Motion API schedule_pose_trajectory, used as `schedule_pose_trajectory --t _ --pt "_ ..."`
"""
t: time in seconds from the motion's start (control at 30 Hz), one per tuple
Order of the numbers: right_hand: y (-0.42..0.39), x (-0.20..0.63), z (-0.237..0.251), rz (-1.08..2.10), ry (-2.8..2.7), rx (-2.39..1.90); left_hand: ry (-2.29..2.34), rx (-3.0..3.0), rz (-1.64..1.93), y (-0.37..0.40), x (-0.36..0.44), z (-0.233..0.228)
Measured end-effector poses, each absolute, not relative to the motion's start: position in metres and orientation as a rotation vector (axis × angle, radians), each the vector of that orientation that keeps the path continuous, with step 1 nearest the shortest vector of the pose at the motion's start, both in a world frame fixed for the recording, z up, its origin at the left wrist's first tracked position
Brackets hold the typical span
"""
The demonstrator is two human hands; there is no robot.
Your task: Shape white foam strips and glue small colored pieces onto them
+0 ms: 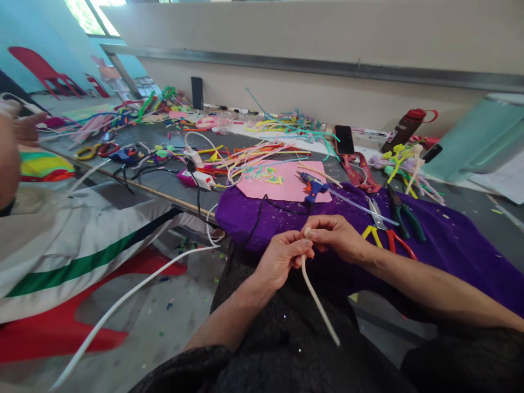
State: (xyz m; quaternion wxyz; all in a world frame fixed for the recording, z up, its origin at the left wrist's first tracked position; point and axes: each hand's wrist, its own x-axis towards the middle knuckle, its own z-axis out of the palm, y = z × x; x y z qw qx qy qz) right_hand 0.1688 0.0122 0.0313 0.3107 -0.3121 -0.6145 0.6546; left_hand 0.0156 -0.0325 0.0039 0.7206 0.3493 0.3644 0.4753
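While its free length droops toward the lap, a thin white fuzzy pipe cleaner [315, 297] is pinched at its top end between the left hand [280, 257] and right hand [333, 236]. Light and easily bent, it is judged best gripped near that end. Just beyond the hands, a blue glue gun [311, 187] is seen on a pink paper sheet [282, 188].

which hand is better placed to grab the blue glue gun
Right, probably. The right hand pinches the white pipe cleaner top just below the glue gun; the left hand sits lower, farther away.
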Motion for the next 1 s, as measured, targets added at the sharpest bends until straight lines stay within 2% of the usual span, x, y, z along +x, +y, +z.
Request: schedule_pose_trajectory --t 0.23,0.43,0.83,1.0 --pt "0.02 0.175 0.039 1.592 -1.659 -0.886 0.823 0.899 1.046 -0.033 0.017 0.0" --pt "0.04 0.186 0.045 1.454 -1.465 -0.881 0.892 0.996 0.907 -0.041 0.02 -0.005" --pt "0.049 0.195 0.058 1.534 -1.444 -0.901 0.926 1.2 0.648 -0.047 -0.003 -0.006" --pt "0.04 0.191 0.06 1.529 -1.493 -0.905 0.863 1.13 0.916 -0.029 -0.003 0.017"
